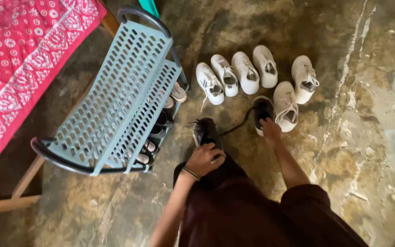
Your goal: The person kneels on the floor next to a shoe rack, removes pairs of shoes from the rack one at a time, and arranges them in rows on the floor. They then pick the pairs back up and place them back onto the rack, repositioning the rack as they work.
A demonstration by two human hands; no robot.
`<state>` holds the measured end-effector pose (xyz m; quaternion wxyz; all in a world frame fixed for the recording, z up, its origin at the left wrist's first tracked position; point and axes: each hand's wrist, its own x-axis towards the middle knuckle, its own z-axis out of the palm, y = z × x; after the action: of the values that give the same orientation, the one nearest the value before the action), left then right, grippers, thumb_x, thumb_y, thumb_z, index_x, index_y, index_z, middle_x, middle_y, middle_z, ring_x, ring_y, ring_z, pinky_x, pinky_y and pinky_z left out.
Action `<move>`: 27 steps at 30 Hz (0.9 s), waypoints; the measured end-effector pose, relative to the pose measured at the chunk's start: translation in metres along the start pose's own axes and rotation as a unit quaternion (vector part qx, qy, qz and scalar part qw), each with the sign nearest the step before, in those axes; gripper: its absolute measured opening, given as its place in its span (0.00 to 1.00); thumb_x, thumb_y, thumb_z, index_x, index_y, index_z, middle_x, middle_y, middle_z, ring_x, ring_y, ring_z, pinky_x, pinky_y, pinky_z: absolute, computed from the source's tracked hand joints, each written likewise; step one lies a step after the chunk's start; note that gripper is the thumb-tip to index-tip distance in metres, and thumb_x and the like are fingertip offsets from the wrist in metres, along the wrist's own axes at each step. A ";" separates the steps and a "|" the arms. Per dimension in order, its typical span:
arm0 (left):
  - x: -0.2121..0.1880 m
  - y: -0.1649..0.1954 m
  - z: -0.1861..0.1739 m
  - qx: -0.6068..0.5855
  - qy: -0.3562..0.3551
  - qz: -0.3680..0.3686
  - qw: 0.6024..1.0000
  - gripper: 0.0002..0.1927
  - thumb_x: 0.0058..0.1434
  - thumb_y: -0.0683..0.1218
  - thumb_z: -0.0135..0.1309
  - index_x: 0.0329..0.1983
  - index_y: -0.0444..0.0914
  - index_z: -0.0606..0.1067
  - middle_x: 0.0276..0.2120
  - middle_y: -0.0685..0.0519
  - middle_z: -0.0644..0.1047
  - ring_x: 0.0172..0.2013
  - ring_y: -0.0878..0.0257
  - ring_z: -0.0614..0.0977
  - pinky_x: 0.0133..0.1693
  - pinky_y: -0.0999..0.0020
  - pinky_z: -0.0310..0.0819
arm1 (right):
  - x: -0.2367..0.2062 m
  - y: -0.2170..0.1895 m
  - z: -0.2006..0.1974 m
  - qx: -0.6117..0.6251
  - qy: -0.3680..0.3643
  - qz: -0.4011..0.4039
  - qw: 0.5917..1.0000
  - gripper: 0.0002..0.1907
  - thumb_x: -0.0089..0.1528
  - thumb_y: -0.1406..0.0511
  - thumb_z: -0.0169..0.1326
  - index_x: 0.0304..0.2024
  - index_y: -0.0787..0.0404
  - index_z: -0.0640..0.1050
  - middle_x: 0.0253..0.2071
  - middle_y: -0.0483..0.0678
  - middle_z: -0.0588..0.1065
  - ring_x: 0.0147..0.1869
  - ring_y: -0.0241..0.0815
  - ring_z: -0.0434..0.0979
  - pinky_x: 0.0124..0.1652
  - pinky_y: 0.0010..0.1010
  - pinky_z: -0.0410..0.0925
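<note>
While the person crouches, the left hand (pixel 204 158) grips a black shoe (pixel 205 131) at its heel, and the right hand (pixel 270 129) pinches its mate (pixel 262 111) just beyond. Farther off, 6 white shoes (pixel 247 72) sit paired beside the rack (pixel 115 96).

the left hand (pixel 204 158) grips a black shoe (pixel 205 131) by its heel end, low over the stained concrete floor (pixel 357 151). the right hand (pixel 270 129) reaches into a second black shoe (pixel 262 111), fingers at its opening; how firmly it holds is hard to tell. a dark lace (pixel 236 126) trails between the two. six white sneakers (pixel 248 73) lie beyond, close together. left of the hands stands a blue-grey perforated rack (pixel 115 96) with more shoes (pixel 161 123) on its lower shelf. a red patterned cloth (pixel 19 55) covers a bed at far left.
</note>
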<state>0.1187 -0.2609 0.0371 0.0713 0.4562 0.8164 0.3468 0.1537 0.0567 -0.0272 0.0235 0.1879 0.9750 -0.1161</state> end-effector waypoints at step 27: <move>0.019 -0.121 0.102 0.201 -0.078 -0.210 0.954 0.23 0.58 0.51 0.59 0.58 0.47 0.75 0.70 0.40 0.59 0.72 0.37 0.53 0.64 0.34 0.53 | 0.046 -0.056 0.067 0.305 -0.056 0.204 0.929 0.26 0.61 0.59 0.55 0.60 0.54 0.66 0.55 0.62 0.71 0.53 0.65 0.75 0.50 0.55 0.68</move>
<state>0.0682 -0.2358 -0.1120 0.1128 0.3052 0.9384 0.1161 0.0900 0.0074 -0.0847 0.0424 0.3742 0.8304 -0.4106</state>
